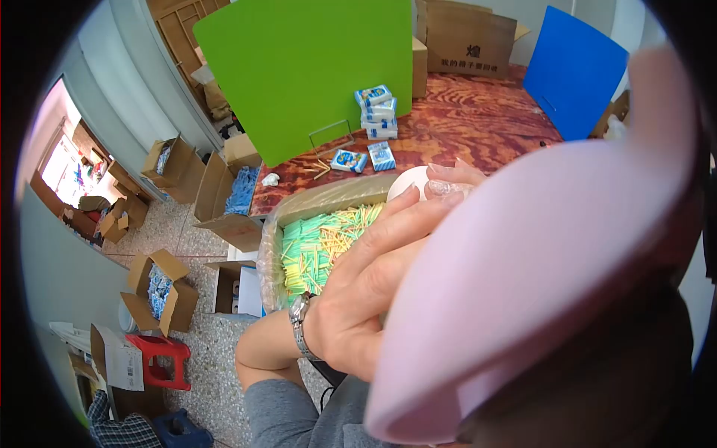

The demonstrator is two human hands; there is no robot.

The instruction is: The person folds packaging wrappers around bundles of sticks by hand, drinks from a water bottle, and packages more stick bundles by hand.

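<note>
My left hand (370, 287), with a metal watch (299, 321) on its wrist, reaches across the front of a plastic-lined box (328, 193) holding green and yellow sticks (328, 243). Its fingers are bent round something I cannot make out, beside a white round piece (407, 184). More fingertips with shiny nails show at that piece; whether they belong to my right hand (459, 173) is unclear, as its palm is hidden. A large, blurred pink object (515, 261) close to the camera covers the right side.
On the red patterned table (478, 112) are stacked small blue-white packs (379, 118), two loose packs, a green board (306, 75) and a blue board (575, 75). Open cartons (175, 302), a red stool (175, 351) and a blue stool (183, 433) stand on the left floor.
</note>
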